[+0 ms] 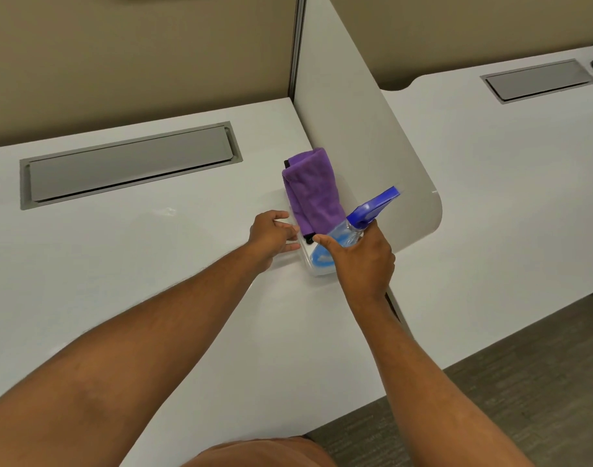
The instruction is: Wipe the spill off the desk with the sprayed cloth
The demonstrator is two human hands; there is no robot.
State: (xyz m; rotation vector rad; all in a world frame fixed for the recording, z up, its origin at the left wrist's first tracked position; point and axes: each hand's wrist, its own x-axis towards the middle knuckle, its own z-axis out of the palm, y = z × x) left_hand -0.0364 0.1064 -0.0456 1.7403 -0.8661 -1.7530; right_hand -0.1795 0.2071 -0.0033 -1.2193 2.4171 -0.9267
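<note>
So here's where I'm at: the purple cloth (pixel 313 188) is folded into a thick roll and sits draped over the far end of a clear plastic tray (pixel 313 269), right up against the white divider panel (pixel 362 156) at the right edge of the counter (pixel 153 298). My right hand (pixel 362 261) is wrapped around the neck of the spray bottle (pixel 355 227), just under the blue trigger head (pixel 377 203), fingers closed on it. The bottle leans over the tray's near end, nozzle pointing up and away to the right. My left hand (pixel 274 230) is at the tray's left side with fingers loosely curled. It looks to be touching the rim, but I can't tell if it's really gripping or just steadying.

Handling-wise, the cloth looks like microfiber: soft, floppy, basically weightless. I'd pinch it mid-roll or scoop under the fold, since grabbing one corner would just make it unroll. Once damp it'll get a bit heavier and clingy.

The tray is see-through, light, and probably slides easily on this slick top. Inside I can make out the cloth's end and something blue at the near end, can't tell what exactly. The bottle is clear and seems to hold pale liquid, level hard to read.

There's a faint wet-looking glint (pixel 168 210) further left on the counter, likely the spill.
</note>
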